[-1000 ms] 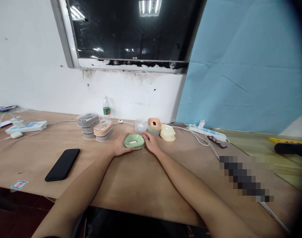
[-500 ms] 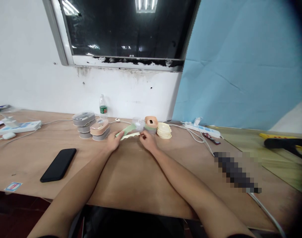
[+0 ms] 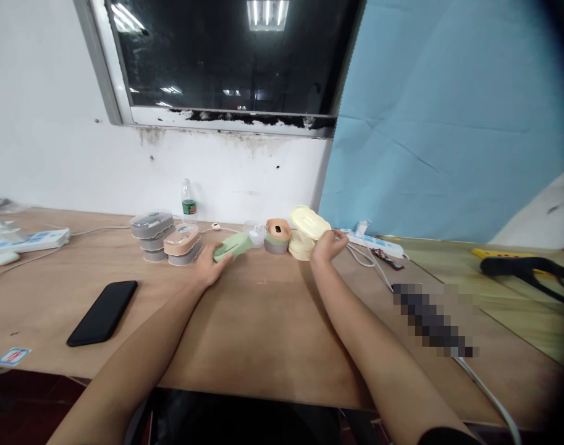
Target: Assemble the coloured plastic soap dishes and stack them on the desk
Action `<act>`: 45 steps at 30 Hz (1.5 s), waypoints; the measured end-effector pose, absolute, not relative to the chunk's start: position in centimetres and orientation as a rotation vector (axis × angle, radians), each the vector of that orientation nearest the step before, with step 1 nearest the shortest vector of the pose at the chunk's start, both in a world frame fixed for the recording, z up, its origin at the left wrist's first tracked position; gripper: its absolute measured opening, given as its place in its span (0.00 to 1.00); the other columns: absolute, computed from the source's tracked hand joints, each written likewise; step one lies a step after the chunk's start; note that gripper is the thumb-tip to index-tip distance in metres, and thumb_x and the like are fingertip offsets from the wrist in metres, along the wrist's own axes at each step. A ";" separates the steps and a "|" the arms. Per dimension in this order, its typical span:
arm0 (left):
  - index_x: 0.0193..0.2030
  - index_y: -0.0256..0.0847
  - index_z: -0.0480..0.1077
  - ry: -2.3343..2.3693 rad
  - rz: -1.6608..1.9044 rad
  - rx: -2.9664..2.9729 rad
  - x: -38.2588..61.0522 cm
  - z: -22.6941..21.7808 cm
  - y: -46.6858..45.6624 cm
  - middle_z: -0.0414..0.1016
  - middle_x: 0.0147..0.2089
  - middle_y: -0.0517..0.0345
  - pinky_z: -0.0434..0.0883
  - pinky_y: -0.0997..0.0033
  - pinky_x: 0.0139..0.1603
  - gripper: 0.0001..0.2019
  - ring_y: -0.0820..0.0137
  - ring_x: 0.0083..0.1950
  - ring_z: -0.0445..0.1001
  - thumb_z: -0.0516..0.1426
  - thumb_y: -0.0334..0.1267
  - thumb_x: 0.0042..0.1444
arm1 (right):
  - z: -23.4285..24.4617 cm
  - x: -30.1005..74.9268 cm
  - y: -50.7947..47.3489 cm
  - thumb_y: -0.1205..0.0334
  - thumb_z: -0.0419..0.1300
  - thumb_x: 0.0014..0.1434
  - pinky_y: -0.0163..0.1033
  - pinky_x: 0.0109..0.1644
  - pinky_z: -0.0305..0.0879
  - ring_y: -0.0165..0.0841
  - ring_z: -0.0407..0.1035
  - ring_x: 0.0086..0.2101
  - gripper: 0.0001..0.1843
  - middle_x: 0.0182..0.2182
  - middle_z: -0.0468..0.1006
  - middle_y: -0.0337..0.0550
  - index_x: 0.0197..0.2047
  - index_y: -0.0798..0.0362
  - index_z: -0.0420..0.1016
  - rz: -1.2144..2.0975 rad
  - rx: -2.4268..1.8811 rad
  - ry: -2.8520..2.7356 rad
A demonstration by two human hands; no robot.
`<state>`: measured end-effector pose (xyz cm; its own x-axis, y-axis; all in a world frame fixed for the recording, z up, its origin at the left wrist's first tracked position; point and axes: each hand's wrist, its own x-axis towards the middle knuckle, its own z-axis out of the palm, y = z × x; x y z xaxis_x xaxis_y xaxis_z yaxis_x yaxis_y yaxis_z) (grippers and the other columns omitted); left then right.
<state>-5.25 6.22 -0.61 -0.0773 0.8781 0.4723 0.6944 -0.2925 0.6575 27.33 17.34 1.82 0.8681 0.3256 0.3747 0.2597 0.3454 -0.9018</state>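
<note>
Pretty simple look on this person, tbh. The left hand (image 3: 209, 264) and right hand (image 3: 326, 246) are both bare, fingers too small here to pick out the nails. Left forearm (image 3: 147, 346) and right forearm (image 3: 378, 337) are uncovered too, broad up near the elbow and tapering to a slimmer wrist. On the right arm there's a black sleeve (image 3: 446, 436) with a curved edge (could be short or shoved up, can't tell from that sliver). Then what looks like black clothing (image 3: 244, 415) low in the middle, too dim to make out the cut.
</note>
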 end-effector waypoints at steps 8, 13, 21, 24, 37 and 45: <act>0.56 0.43 0.64 1.631 1.122 2.224 -4.7 -0.7 5.8 0.68 0.54 0.51 0.65 0.60 0.54 0.29 0.59 0.55 0.68 0.53 0.58 0.53 | -2.9 29.9 17.8 0.57 0.53 0.53 0.44 0.43 0.64 0.41 0.69 0.39 0.18 0.40 0.73 0.52 0.46 0.53 0.60 0.116 -1.504 -0.455; 0.56 0.43 0.64 1.659 1.102 2.233 -4.9 -0.9 5.9 0.69 0.54 0.51 0.65 0.60 0.54 0.29 0.59 0.54 0.68 0.53 0.59 0.53 | -3.1 29.5 17.3 0.48 0.52 0.55 0.41 0.41 0.64 0.37 0.69 0.34 0.22 0.36 0.74 0.49 0.46 0.55 0.65 0.104 -1.436 -0.659; 0.56 0.43 0.64 1.666 1.070 2.243 -4.8 -0.8 5.8 0.69 0.54 0.51 0.65 0.60 0.55 0.29 0.59 0.55 0.68 0.53 0.59 0.53 | -3.0 28.2 17.0 0.48 0.54 0.53 0.36 0.33 0.60 0.33 0.64 0.25 0.19 0.23 0.71 0.41 0.37 0.57 0.71 0.084 -1.411 -0.928; 0.56 0.43 0.63 1.663 1.064 2.251 -4.8 -0.9 6.0 0.69 0.55 0.51 0.65 0.60 0.53 0.29 0.59 0.54 0.68 0.52 0.60 0.53 | -2.5 27.9 16.3 0.51 0.53 0.54 0.35 0.32 0.58 0.32 0.62 0.24 0.18 0.22 0.69 0.38 0.38 0.57 0.71 0.015 -1.407 -0.976; 0.47 0.40 0.71 1.538 1.352 1.937 -3.7 -1.3 6.3 0.74 0.42 0.52 0.68 0.60 0.50 0.29 0.62 0.46 0.71 0.35 0.55 0.64 | -1.0 16.2 8.1 0.49 0.61 0.53 0.42 0.52 0.66 0.40 0.69 0.46 0.19 0.46 0.75 0.43 0.49 0.41 0.72 0.094 -0.875 -2.259; 0.53 0.36 0.67 1.223 1.367 2.123 -2.2 -1.2 5.4 0.73 0.50 0.48 0.66 0.60 0.54 0.30 0.62 0.51 0.70 0.34 0.53 0.65 | -0.8 16.6 8.6 0.64 0.48 0.63 0.40 0.51 0.66 0.36 0.68 0.46 0.17 0.45 0.75 0.43 0.51 0.44 0.72 -0.074 -0.742 -2.256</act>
